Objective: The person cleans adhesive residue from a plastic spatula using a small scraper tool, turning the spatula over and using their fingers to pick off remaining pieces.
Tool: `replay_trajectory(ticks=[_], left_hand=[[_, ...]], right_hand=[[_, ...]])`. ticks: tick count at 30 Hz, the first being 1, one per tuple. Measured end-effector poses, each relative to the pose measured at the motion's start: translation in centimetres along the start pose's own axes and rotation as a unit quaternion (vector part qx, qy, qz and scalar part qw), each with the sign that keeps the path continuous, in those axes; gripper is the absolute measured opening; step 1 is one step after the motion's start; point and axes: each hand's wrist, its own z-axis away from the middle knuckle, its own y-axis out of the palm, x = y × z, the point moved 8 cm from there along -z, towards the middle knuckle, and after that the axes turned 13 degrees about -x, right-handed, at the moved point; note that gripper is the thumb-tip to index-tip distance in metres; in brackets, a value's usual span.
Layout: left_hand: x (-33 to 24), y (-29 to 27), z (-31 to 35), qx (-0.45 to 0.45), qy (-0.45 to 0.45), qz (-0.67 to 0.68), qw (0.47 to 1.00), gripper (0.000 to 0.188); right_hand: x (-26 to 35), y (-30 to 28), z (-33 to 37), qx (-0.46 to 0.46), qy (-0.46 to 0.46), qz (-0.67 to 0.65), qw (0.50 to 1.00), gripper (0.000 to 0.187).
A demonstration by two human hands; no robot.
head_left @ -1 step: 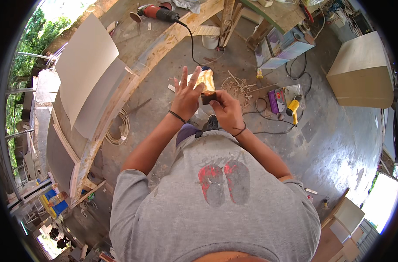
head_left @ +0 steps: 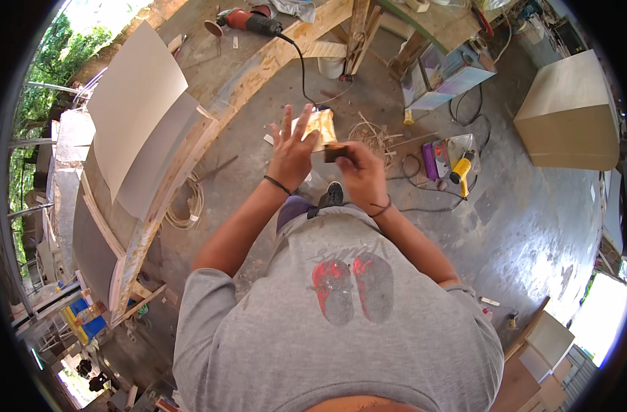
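Observation:
My left hand [head_left: 290, 159] has its fingers spread and lies against a pale wooden piece [head_left: 325, 129] with yellow-brown markings, lit brightly in front of me. Between the thumb and fingers of my right hand [head_left: 365, 175] is a dark brown flat piece [head_left: 335, 153], perhaps folded sandpaper. It meets the near right edge of the wooden piece. What supports the wood is hidden by my hands.
A curved wooden frame [head_left: 163, 185] with pale sheets arcs along the left. A red-and-black power tool [head_left: 255, 22] lies at the far end. On the floor at right are a yellow-and-black tool [head_left: 462, 167], a purple box [head_left: 433, 159], cables and wood scraps [head_left: 376, 134].
My right hand has shifted slightly to the right with the dark brown piece. My left hand stays almost in place on the wood, moving barely leftward.

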Motion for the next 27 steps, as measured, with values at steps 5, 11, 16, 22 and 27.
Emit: replay_trajectory(ticks=[5,11,16,22,27], left_hand=[[2.7,-1.8,0.5,-0.063,-0.027,-0.017,0.997,0.036],[2.2,-3.0,-0.2,-0.129,-0.062,0.047,0.989,0.025],[0.5,-4.0,-0.2,-0.149,-0.022,0.074,0.986,0.022],[-1.4,-6.1,-0.3,-0.202,0.049,0.037,0.978,0.026],[-1.3,-6.7,0.4,-0.204,0.127,0.058,0.969,0.023]], right_hand=[[0.5,-5.2,-1.1,-0.113,0.002,-0.071,0.991,0.015],[-1.8,-5.2,-1.2,-0.123,0.078,-0.14,0.979,0.016],[-2.5,-2.5,-0.9,-0.077,0.204,-0.311,0.925,0.02],[-2.7,-3.6,-0.9,-0.103,0.206,-0.375,0.898,0.021],[0.0,-7.2,-3.3,-0.102,0.079,-0.176,0.976,0.018]])
